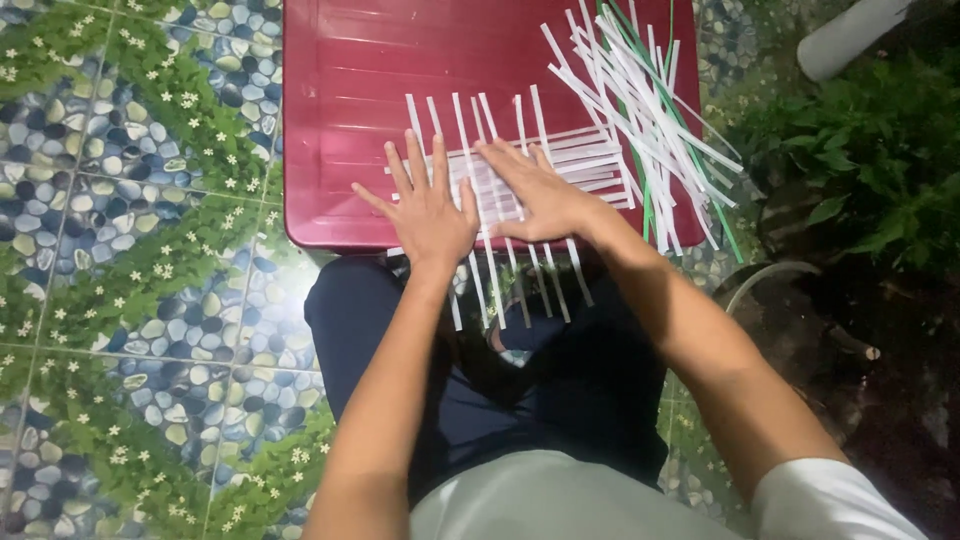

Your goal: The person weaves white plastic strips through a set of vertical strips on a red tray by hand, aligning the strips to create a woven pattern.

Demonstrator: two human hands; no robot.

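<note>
We're seated on the floor w/ a dark red plastic lid (350, 90) in front of our knees as a work surface. On it lies a part-woven mat of white strips (520, 180): upright strips crossed by horizontal ones, the long ends hanging off the near edge over our dark trousers (360, 330).

Left hand (425, 215) is flat, palm down, fingers spread wide, pressing on the left side of the weave. It grips nothing, just pins the strips. Right hand (535, 195) is also flat & open, fingers stretched toward the left across the middle of the weave, nearly meeting the left one. No pinch on either hand as far as we can see.

A loose pile of spare strips (640, 110), white w/ a few green ones, fans out on the right part of the lid, just beside the weave.

Handling, as we judge it: strips look thin, very light, springy, prob. plastic or stiff paper. They'd slide out of place easily & kink if bent hard. Best held by flat pressure over the crossings, or a light pinch near a free end, not mid-span.

Around us: patterned pebble-and-leaf floor tiles (130, 250), green plants (870, 170) at right.
</note>
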